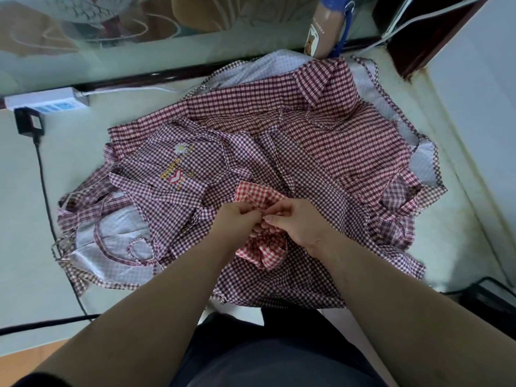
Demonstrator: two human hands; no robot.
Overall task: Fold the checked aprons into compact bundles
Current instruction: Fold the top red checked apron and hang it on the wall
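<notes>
Knotting the red apron bundle (265, 254) at six o'clock, left grip (237, 219) and right grip (298, 224) pinch its strap (252, 205); we cinch next.

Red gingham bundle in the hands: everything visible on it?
The red checked bundle is thin red-and-white gingham, scrunched, gathered at its middle and flaring above and below. The left hand and right hand pinch it at that waist, seemingly at a thin tie. It rests on the spread maroon checked aprons, near their front edge.
</notes>
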